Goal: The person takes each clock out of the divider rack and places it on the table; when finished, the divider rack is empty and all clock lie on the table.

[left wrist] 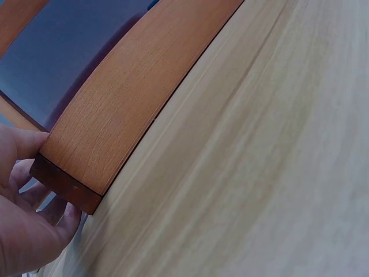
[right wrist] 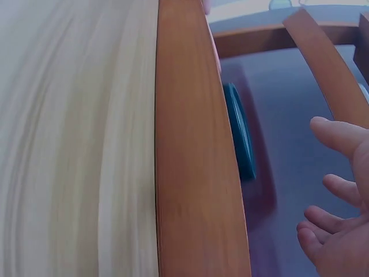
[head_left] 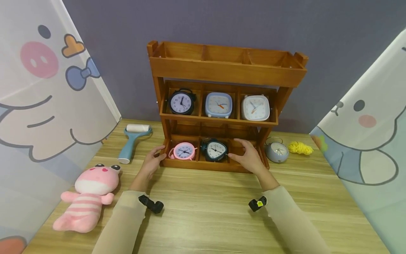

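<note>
A brown wooden rack (head_left: 226, 72) with three tiers stands against the back wall. My left hand (head_left: 151, 163) grips the left front corner of its bottom tier; in the left wrist view the thumb lies at the upper edge and the fingers curl round the end. My right hand (head_left: 248, 157) hovers over the bottom right compartment, fingers spread and holding nothing. Just left of its thumb, a dark green rounded-triangle alarm clock (head_left: 216, 150) sits in the middle compartment; its teal edge (right wrist: 239, 133) shows in the right wrist view. In the bottom left compartment is a pink alarm clock (head_left: 184, 151).
The middle tier holds a black alarm clock (head_left: 181, 102), a blue one (head_left: 219, 104) and a white one (head_left: 255, 108). Right of the rack are a grey alarm clock (head_left: 277, 152) and yellow cord (head_left: 300, 148). A lint roller (head_left: 130, 143) and pink plush toy (head_left: 87, 201) lie left.
</note>
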`<state>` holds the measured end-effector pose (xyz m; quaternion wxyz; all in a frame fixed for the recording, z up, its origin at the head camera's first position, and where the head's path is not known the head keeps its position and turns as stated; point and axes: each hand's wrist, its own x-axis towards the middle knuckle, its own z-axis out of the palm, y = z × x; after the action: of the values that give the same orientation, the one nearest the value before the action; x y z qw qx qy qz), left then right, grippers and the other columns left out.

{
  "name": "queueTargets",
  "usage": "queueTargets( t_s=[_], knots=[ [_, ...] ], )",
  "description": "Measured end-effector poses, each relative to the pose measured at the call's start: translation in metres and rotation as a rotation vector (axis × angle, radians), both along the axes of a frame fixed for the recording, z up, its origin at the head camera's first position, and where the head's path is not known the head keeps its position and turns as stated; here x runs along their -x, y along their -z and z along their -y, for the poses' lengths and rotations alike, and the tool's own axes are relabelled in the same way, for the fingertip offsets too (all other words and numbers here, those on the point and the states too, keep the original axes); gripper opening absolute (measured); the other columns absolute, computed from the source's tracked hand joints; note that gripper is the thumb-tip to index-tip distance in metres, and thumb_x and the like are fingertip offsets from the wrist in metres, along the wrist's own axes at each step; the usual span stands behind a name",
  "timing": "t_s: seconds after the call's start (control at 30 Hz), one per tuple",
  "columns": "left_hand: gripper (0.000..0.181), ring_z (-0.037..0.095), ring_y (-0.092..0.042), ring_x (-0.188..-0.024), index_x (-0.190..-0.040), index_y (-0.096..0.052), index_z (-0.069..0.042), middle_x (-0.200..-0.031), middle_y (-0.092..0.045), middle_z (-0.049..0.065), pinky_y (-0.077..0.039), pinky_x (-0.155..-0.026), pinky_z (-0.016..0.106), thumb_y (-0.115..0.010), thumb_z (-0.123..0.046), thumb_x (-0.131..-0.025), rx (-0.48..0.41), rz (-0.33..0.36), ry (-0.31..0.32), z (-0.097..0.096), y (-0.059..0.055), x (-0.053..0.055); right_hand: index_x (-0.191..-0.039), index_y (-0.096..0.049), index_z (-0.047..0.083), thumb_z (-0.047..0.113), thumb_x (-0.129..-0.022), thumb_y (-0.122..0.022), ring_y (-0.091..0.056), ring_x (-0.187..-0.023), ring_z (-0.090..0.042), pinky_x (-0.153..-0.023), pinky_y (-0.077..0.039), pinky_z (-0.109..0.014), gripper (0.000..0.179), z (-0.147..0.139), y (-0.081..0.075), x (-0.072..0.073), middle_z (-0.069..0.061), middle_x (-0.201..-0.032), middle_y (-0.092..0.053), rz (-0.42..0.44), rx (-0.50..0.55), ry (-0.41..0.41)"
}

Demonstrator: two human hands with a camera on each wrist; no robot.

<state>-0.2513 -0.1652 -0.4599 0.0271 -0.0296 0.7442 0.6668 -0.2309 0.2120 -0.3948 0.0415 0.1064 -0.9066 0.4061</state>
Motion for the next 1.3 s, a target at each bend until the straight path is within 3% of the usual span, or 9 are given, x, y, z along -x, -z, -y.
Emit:
queueTargets(
  t_s=[0.43, 0.9, 1.3],
  knots=[
    [0.047, 0.039, -0.034, -0.132, -0.145, -0.040, 0.002, -0.150, -0.028, 0.026, -0.030, -0.105, 0.048, -0.051, -0.004, -0.100, -0.003, 0.003, 0.001, -0.001, 0.000, -0.001, -0.141, -0.049, 0.009, 0.029, -0.082, -0.081, -0.042, -0.125, -0.040, -0.099, -0.037, -0.055, 0.070, 0.052, 0.019, 0.020, -0.021, -0.143, -0.039, 0.056, -0.089, -0.032],
    [0.046, 0.039, -0.034, -0.132, -0.144, -0.042, 0.002, -0.151, -0.028, 0.024, -0.031, -0.104, 0.048, -0.052, -0.003, -0.099, 0.000, 0.002, -0.021, -0.004, -0.001, -0.002, -0.142, -0.047, 0.007, 0.029, -0.077, -0.085, -0.042, -0.124, -0.038, -0.100, -0.038, -0.050, 0.079, 0.062, 0.026, 0.028, -0.024, -0.143, -0.037, 0.091, -0.138, -0.015],
    [0.046, 0.039, -0.033, -0.132, -0.144, -0.042, 0.001, -0.151, -0.028, 0.024, -0.031, -0.103, 0.047, -0.053, -0.004, -0.099, -0.001, 0.008, -0.020, -0.002, -0.001, -0.003, -0.137, -0.054, 0.004, 0.030, -0.072, -0.087, -0.044, -0.123, -0.037, -0.099, -0.038, -0.049, 0.078, 0.064, 0.030, 0.031, -0.023, -0.141, -0.041, 0.028, -0.160, 0.005]
  ],
)
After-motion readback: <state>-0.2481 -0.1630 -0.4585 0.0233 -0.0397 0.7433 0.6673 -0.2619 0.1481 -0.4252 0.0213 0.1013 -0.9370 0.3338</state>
